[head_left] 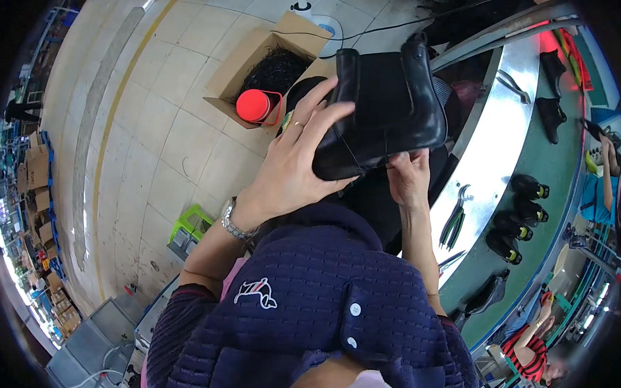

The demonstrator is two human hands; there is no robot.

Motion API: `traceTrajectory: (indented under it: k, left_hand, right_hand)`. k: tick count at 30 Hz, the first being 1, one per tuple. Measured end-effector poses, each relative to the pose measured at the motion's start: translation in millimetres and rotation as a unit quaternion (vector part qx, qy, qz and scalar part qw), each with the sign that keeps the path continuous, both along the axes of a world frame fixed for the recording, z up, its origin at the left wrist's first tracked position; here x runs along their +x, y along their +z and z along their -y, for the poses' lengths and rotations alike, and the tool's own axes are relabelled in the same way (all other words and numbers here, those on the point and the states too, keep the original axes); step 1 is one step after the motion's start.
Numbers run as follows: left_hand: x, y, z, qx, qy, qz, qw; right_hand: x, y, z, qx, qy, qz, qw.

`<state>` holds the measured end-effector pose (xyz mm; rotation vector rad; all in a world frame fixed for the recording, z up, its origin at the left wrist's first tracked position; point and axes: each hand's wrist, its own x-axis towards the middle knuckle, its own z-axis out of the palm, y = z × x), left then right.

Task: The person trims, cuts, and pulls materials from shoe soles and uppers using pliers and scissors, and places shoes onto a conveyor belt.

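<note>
A black leather ankle boot with a smooth darker side panel is in front of my chest, its shaft pointing away from me. My left hand grips it from the left, fingers spread over its side and thumb along the lower edge. Against the boot's near edge, right of centre, my right hand has its thumb and fingertips pressed together. What they pinch, if anything, is too small to tell. The boot's underside is partly hidden.
Green-handled pliers and metal pincers lie on a metal ledge at right. Beyond, black shoes stand on a green belt. A cardboard box holds black scraps and a red-lidded container. Co-workers are far right.
</note>
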<state>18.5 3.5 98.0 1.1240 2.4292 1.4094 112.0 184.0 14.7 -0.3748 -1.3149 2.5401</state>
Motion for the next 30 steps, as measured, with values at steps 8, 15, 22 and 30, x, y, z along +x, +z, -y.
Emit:
traceTrajectory:
  k: [8,15,22,30]
  left_hand:
    - [-4.3,-15.0,20.6,0.111,-0.086,-0.028,0.99]
    - [-10.9,-15.8,18.5,0.142,-0.122,0.001,0.982]
    - [-4.8,3.5,6.4,0.042,-0.015,0.028,0.999]
    - [-35.1,-51.5,39.0,0.071,-0.039,0.163,0.983]
  right_hand:
    - [4.1,-18.3,13.1,-0.077,0.006,-0.089,0.993]
    - [-0.3,1.0,8.8,-0.051,-0.005,-0.104,0.993]
    - [-16.7,32.0,26.9,0.208,-0.009,-0.04,0.977]
    - [-39.8,28.2,57.5,0.398,0.023,-0.059,0.915]
